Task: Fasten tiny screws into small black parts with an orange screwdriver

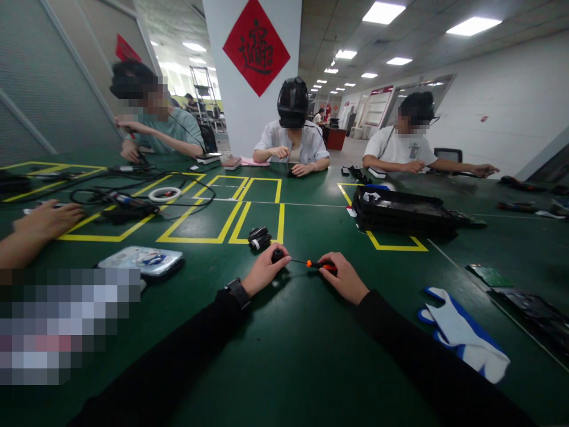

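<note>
My left hand point(265, 270), with a dark watch on its wrist, is closed on a small round black part point(277, 255). In my right hand point(344, 276) is a screwdriver point(320, 266) with an orange and black handle, held by the fingers. Its thin shaft points left and reaches the black part between my left fingertips; whether the tip is inside it is too small to tell. Both hands are low over the green table point(293, 356). Just beyond my left hand lies a bundle of small black pieces point(259, 238).
A white and blue glove point(466, 335) lies at right, near circuit boards point(491, 275). Black housings point(400, 207) are stacked beyond. Left are a clear case point(141, 260), cables point(128, 204), a tape ring point(165, 194) and another person's hand point(48, 219). Three people sit across the table.
</note>
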`<act>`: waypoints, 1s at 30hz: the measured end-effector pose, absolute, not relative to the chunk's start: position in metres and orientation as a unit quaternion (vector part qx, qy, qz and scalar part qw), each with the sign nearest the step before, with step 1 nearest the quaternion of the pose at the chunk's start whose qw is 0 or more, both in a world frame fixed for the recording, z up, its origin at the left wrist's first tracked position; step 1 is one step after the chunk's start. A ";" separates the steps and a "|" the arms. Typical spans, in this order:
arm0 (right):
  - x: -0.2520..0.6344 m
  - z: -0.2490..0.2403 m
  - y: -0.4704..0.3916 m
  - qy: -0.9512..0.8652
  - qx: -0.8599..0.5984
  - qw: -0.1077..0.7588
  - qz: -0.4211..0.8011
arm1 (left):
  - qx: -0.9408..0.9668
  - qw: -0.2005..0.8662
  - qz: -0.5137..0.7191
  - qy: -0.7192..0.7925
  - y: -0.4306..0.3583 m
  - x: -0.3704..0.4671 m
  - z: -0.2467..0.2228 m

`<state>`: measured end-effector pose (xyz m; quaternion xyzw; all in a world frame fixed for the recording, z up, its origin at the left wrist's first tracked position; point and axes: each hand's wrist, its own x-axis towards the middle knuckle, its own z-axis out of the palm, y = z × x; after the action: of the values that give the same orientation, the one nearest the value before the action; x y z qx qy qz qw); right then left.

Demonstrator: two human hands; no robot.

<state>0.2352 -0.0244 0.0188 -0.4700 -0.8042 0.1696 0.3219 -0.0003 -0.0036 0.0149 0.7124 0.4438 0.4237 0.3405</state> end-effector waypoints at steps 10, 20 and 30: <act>0.238 0.014 -0.019 -0.783 -0.518 0.319 0.131 | 0.712 0.341 0.425 0.443 -0.005 0.000 0.017; 0.240 0.014 -0.020 -0.791 -0.501 0.315 0.155 | 0.706 0.346 0.426 0.448 -0.005 0.000 0.018; 0.238 0.017 -0.023 -0.782 -0.485 0.349 0.178 | 0.709 0.339 0.425 0.450 -0.006 0.001 0.019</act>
<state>0.2376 -0.0235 0.0169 -0.4845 -0.7820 0.1777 0.3493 0.0007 -0.0059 0.0189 0.7089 0.4500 0.4246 0.3386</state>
